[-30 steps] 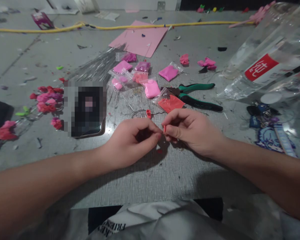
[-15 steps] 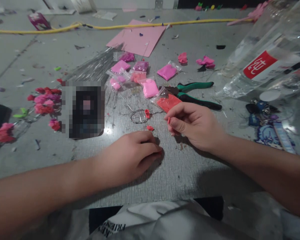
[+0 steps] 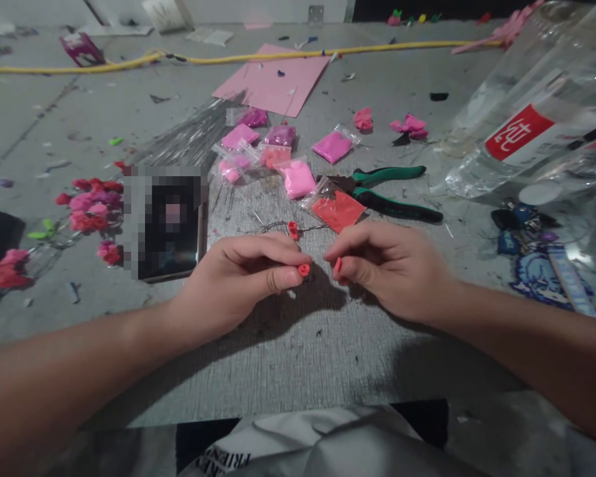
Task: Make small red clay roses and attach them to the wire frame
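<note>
The bare left forearm point(image 3: 114, 344) enters at lower left and rises toward the centre; the bare right forearm point(image 3: 516, 334) enters from the right edge and slopes up to the left. Both wrists appear near straight. The bare left hand point(image 3: 238, 285) and bare right hand point(image 3: 397, 271) face each other, tips near but apart.

Left: thumb point(image 3: 273, 281) extended, index finger point(image 3: 273, 247) arched above it, the two closed in a pinch at the tips; remaining fingers largely hidden. Right: thumb point(image 3: 361, 269) pointing left, index finger curved above, the pinch closed; other fingers curled behind the thumb, partly hidden.
</note>
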`<state>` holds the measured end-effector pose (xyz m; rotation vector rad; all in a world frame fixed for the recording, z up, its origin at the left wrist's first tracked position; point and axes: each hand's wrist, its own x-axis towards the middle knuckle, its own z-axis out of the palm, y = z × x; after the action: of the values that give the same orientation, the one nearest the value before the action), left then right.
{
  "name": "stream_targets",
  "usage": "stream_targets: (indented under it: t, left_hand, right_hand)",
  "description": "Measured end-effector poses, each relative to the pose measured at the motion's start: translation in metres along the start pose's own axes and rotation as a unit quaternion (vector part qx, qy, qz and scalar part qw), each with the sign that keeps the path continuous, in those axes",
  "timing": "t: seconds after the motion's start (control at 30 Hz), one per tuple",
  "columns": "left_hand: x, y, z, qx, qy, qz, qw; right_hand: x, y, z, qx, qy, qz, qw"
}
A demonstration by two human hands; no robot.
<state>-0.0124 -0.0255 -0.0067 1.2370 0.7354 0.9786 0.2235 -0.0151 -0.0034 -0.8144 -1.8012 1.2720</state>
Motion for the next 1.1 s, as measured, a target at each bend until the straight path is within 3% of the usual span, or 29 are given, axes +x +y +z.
stream_targets:
  t: [0.2,0.57,0.77,0.9,1.1]
  left_hand:
    - [-0.003,-0.005,0.002,-0.042,-0.028,-0.032,0.998]
    - [-0.004,-0.005,0.006,-0.062,-0.009,-0.082,0.995]
    - [-0.003,0.002,0.006,-0.129,-0.016,-0.141,0.981]
    - [-0.002,0.002,0.004,-0.153,-0.018,-0.172,0.973]
    - [-0.001,0.003,0.004,-0.155,-0.027,-0.167,0.973]
  right_hand:
    - [-0.001,-0.003,0.001,-0.098,-0.049,-0.133,0.985]
    - [-0.003,-0.008,0.001,-0.186,-0.033,-0.182,0.965]
    - [-0.002,-0.009,-0.002,-0.209,-0.029,-0.191,0.959]
    - [-0.004,-0.011,-0.004,-0.23,-0.055,-0.241,0.941]
    - [-0.006,-0.01,-0.003,-0.246,-0.104,-0.31,0.913]
